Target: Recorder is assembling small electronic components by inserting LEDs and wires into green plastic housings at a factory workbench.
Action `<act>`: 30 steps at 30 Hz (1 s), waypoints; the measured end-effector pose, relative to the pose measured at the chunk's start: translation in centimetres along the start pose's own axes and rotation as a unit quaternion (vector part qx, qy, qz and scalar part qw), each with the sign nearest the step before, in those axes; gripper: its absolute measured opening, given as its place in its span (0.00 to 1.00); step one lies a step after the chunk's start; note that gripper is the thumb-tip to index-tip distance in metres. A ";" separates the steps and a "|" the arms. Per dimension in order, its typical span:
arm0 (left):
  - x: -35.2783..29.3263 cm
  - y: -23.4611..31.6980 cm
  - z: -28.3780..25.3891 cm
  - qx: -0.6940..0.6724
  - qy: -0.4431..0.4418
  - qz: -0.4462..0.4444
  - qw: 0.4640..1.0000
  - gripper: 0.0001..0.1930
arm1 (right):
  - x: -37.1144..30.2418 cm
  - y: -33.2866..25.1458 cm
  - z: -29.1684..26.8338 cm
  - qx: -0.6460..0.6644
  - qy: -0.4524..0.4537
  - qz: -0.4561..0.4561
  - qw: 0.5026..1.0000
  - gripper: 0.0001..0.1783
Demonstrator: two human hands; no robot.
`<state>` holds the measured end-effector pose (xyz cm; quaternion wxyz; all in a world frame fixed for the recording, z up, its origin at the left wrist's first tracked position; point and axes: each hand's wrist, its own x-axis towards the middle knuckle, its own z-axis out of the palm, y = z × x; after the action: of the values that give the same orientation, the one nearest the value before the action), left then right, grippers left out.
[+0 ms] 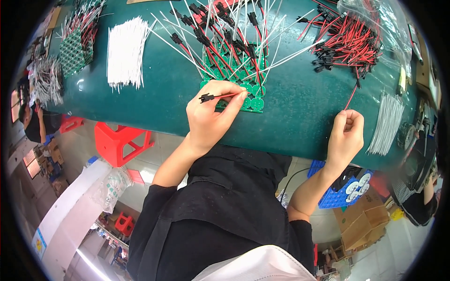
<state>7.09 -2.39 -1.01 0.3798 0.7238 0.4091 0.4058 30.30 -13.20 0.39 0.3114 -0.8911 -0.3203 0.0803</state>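
Note:
My left hand [206, 114] is closed at the near edge of a green circuit board panel [256, 104], pinching a red-and-black connector lead [224, 96]. That lead's black plug lies over the back of the hand, and its other end points toward the board. Many white wires [276, 61] and more plugged leads stand up from the panel. Off to the right, my right hand [346, 133] pinches the end of another connector lead [350, 98]. Its far end reaches up to a heap of red-and-black connector leads [351, 40].
White wires [125, 52] lie in a bundle on the green tabletop [168, 112], left of the panel. Grey wires [387, 122] lie at the right. More wired boards [75, 54] sit far left. Below are a red stool [117, 143] and a blue crate [335, 199]. Other people work at both sides.

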 end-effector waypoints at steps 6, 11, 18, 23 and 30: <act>0.0 0.1 0.2 0.028 0.008 0.032 0.999 0.08 | -1.2 0.5 0.0 0.073 0.024 0.014 0.997 0.05; 0.2 0.3 0.2 0.093 -0.002 0.073 0.993 0.09 | -2.6 1.3 -0.9 0.253 -0.043 0.061 0.964 0.04; 0.6 0.4 0.6 0.094 -0.009 0.031 0.995 0.14 | -5.0 -0.9 -2.6 0.481 -0.293 0.160 0.810 0.06; 0.5 0.1 0.5 0.092 -0.005 0.085 0.992 0.14 | -6.5 -1.6 -2.0 0.499 -0.391 0.172 0.754 0.07; 0.3 0.8 -0.3 0.078 -0.128 0.289 0.946 0.13 | -6.5 -4.2 -1.9 0.484 -0.486 0.147 0.712 0.06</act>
<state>7.13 -2.38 -0.06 0.2377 0.8839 0.1607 0.3693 23.72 -15.63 4.06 0.4858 -0.4919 -0.2098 0.6914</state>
